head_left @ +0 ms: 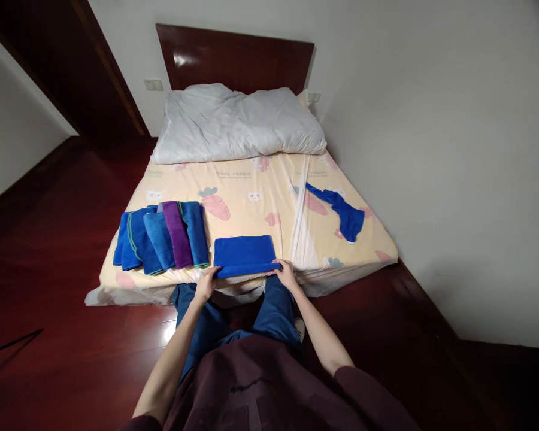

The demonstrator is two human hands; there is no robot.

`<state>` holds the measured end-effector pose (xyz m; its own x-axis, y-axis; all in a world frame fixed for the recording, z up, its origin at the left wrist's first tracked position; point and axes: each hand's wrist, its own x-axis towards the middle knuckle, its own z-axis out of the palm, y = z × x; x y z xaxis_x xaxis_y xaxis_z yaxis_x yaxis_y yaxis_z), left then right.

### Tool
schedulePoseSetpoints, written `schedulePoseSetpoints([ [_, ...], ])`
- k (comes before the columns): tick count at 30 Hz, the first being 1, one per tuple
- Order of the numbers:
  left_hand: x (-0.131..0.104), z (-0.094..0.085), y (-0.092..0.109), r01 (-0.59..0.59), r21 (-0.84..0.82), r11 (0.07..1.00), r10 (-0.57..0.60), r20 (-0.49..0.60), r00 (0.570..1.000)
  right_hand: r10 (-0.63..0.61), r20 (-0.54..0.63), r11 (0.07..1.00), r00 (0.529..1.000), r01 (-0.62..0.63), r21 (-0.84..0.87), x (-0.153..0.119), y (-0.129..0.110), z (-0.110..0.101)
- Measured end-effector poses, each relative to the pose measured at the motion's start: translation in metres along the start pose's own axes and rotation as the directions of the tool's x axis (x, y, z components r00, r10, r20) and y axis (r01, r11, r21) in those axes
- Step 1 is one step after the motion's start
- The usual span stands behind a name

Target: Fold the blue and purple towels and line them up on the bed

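A blue towel (pixel 244 251) lies spread on the bed in front of me, its near edge folded over in a narrow strip. My left hand (pixel 205 284) grips the left end of that strip, fingers closed on the cloth. At the right end, my right hand (pixel 285 275) pinches the same folded edge. To the left sits a row of several folded or rolled towels, mostly blue, with a purple towel (pixel 176 233) on top. A crumpled blue cloth (pixel 341 211) lies off to the right.
The bed's patterned yellow sheet (pixel 251 209) is bunched into a ridge right of the towel. A white quilt (pixel 242 123) lies against the dark headboard (pixel 233 60). A wall (pixel 453 149) runs along the right; dark red floor (pixel 72 335) shows at the left.
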<state>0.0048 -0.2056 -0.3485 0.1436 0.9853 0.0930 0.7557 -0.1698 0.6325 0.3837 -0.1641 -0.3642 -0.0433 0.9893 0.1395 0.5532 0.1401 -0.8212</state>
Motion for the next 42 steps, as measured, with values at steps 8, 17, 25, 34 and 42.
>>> schedulePoseSetpoints([
  [8,0.008,-0.003,0.000,0.122,-0.203,0.972,-0.148,-0.119,0.982,0.107,-0.006,0.981,0.994,-0.104,0.166,0.006,0.006,0.002],
  [17,0.014,0.004,0.009,0.156,-0.288,0.945,-0.238,-0.277,0.931,0.183,-0.075,0.954,0.980,-0.158,0.253,0.014,0.009,0.007],
  [25,0.016,0.005,0.005,0.117,-0.213,0.970,-0.182,-0.316,0.931,0.219,-0.124,0.970,0.968,-0.203,0.131,0.021,0.007,0.007],
  [34,-0.024,0.019,0.043,-0.233,0.253,0.939,0.261,-0.084,0.962,-0.278,-0.015,0.884,0.961,0.249,-0.395,-0.027,-0.047,0.001],
  [42,-0.018,0.037,0.069,-0.105,0.235,0.966,0.125,-0.073,0.989,-0.207,0.158,0.867,0.965,0.256,-0.428,-0.036,-0.050,0.021],
])
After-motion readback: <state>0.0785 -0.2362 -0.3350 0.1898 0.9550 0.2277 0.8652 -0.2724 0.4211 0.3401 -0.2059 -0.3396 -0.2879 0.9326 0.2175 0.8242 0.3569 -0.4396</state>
